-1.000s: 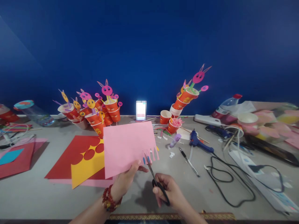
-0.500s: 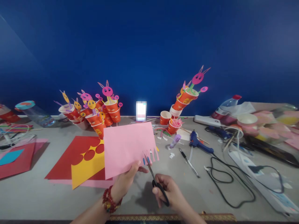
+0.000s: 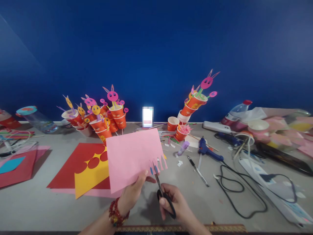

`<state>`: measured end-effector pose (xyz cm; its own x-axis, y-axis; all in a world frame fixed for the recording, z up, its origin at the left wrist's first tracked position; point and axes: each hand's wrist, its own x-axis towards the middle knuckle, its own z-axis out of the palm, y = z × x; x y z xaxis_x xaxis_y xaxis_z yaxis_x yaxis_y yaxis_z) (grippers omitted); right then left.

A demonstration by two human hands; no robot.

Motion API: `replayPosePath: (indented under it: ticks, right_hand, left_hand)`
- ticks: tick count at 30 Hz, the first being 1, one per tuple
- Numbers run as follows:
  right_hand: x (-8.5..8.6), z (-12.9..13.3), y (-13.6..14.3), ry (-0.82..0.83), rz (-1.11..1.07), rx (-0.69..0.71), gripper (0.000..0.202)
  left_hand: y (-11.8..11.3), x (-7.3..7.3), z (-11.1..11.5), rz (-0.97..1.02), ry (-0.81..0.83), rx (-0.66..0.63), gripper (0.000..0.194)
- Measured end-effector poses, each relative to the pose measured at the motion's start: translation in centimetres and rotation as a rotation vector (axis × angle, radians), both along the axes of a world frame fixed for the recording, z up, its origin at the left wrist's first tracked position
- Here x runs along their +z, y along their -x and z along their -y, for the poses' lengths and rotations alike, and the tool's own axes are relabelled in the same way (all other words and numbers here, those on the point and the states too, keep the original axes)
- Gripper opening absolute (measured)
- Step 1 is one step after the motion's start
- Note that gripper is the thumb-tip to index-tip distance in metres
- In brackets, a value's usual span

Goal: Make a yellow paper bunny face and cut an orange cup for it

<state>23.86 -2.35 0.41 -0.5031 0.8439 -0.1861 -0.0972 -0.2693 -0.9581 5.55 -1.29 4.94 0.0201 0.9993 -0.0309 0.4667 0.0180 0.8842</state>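
Note:
My left hand (image 3: 135, 187) pinches the lower edge of a pink sheet of paper (image 3: 133, 156), thumb in front and fingers behind. Notches run along the sheet's lower right edge, leaving narrow strips. Small blue ovals are marked on the paper near the cuts. My right hand (image 3: 172, 200) is closed round the black handles of a pair of scissors (image 3: 160, 184). The scissors' blades reach up to the paper at the blue ovals, just right of my left fingertips. A red beaded bracelet circles my left wrist.
Red paper (image 3: 66, 166) and yellow cut-out paper (image 3: 91, 178) lie to the left. Decorated paper cups (image 3: 117, 112) stand at the back. On the right are a pen (image 3: 198, 170), a glue stick (image 3: 183, 148), a blue glue gun (image 3: 210, 152), its cable and a power strip (image 3: 276, 192).
The pink sheet has tilted and shifted slightly left and down at its left end. The scissors have turned a little more upright, their handles moving slightly left.

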Motion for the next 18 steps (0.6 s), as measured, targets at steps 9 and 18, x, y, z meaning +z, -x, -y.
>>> replayPosePath:
  ticks: [9,18]
  right_hand:
    - [0.1,0.26,0.19,0.021,-0.044,0.008,0.064]
    - [-0.15,0.14,0.04,0.012,-0.021,0.01,0.066]
  left_hand:
    - [0.18,-0.59,0.22,0.173,0.104,-0.054,0.054]
    - [0.09,-0.27,0.46,0.181,0.128,-0.038,0.052]
